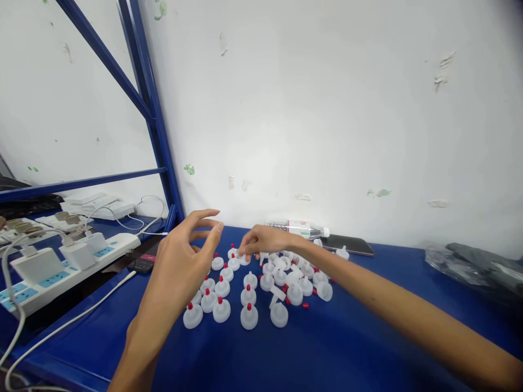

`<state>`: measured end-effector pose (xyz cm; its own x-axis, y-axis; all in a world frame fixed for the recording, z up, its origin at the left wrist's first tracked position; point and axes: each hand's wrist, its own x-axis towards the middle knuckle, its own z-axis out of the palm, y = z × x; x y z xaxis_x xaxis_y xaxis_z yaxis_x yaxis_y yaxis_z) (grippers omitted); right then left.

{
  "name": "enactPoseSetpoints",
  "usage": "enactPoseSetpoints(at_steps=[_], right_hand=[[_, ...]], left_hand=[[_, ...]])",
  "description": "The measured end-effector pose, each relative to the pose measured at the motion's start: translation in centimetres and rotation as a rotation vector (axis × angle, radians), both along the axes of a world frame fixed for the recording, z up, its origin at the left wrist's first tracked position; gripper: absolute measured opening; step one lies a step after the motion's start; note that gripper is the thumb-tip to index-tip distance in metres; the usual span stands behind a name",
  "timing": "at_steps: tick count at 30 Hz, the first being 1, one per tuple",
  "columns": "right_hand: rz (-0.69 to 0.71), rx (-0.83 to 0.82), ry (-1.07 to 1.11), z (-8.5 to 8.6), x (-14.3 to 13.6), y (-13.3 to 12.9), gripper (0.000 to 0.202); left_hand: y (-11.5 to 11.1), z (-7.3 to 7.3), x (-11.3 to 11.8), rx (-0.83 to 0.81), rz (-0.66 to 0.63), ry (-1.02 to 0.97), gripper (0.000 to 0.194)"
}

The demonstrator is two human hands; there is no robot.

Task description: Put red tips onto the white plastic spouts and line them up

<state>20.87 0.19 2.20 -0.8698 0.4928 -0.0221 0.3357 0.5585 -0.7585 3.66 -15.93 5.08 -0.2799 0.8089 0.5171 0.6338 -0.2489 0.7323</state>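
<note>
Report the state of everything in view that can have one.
Left hand: open, raised.
Right hand: at a white cap, grip unclear.
Caps at left: upright, mostly red-tipped.
Heaped caps: jumbled, some tipped.
Red pieces by heap: loose.
Bottle: on its side, capped.
Dark device by bottle: flat.
Power strip: chargers plugged in.

A bare, slender-fingered left hand is seen at eight o'clock from the view's centre, and at about seven o'clock a bare left forearm is marked by a rounded bump along its edge. At six o'clock a bare right hand is shown, joined at four o'clock by a long, slim, uncovered right forearm
</note>
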Motion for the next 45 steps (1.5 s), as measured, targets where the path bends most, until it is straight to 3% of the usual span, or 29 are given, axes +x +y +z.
enactPoseSetpoints(at_steps=[4,9,13,17,23,26,30,34,36,42,45], right_hand=[[0.002,0.121,-0.113,-1.7,-1.4,-0.6,0.023],[-0.005,0.266,-0.198,-0.5,-1.3,-1.1,0.028],[-0.212,0.461,-0.261,0.9,-0.1,-0.5,0.037],[-0.342,0.574,-0.399,0.8,0.9,-0.3,0.03],[-0.362,0.575,-0.388,0.2,1.5,-1.0,0.021],[-0.34,0.515,-0.261,1.3,1.9,-1.3,0.023],[-0.201,0.348,-0.065,3.6,2.0,-2.7,0.044],[-0.074,0.166,0.091,4.6,1.7,-4.2,0.058],[-0.044,0.155,0.122,4.4,1.5,-4.1,0.056],[-0.157,0.482,-0.128,1.3,0.1,-0.4,0.016],[-0.074,0.512,-0.279,-0.3,-0.7,1.1,0.02]], left_hand=[[-0.3,0.0,0.1,-0.002,-0.022,0.021,0.036],[-0.5,0.2,0.0,0.002,-0.012,0.018,0.035],[-0.6,0.4,-0.1,0.019,0.016,0.015,0.032],[-0.5,0.2,-0.3,0.011,0.029,0.035,0.031],[-0.2,0.0,0.1,-0.029,0.009,0.129,0.028],[-0.2,-0.1,0.4,-0.086,-0.04,0.181,0.033],[0.0,-0.5,0.5,-0.14,-0.123,0.275,0.052],[-0.1,-0.4,0.4,-0.081,-0.121,0.213,0.038],[-0.3,-0.1,0.3,-0.048,-0.031,0.177,0.04],[-0.3,0.4,0.0,-0.059,0.099,0.184,0.05],[-0.3,0.2,-0.2,-0.077,0.114,0.192,0.051]])
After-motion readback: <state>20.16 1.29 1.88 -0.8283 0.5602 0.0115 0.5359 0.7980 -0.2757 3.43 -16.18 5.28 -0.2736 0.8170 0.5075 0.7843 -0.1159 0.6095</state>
